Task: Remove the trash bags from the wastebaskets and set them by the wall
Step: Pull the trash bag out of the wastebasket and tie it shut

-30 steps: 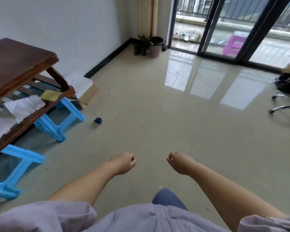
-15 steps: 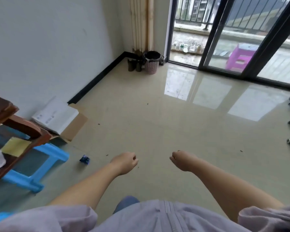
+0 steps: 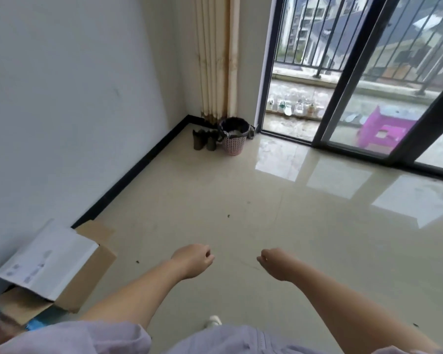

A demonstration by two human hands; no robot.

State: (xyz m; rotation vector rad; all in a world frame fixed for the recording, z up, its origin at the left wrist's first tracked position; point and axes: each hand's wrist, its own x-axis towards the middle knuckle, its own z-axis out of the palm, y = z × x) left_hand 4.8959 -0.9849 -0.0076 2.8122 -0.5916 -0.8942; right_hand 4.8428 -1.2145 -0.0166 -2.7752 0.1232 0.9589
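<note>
Left hand: loosely curled, holding nothing. Right hand: the same. Basket: far corner by the wall, well apart from me. Bag: still lining it, not yet pulled. Progress, as I judge: nothing done here.

one wastebasket, one trash bag, one cardboard box, two hands.

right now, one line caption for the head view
Empty hands out, facing bagged basket in corner.
</note>
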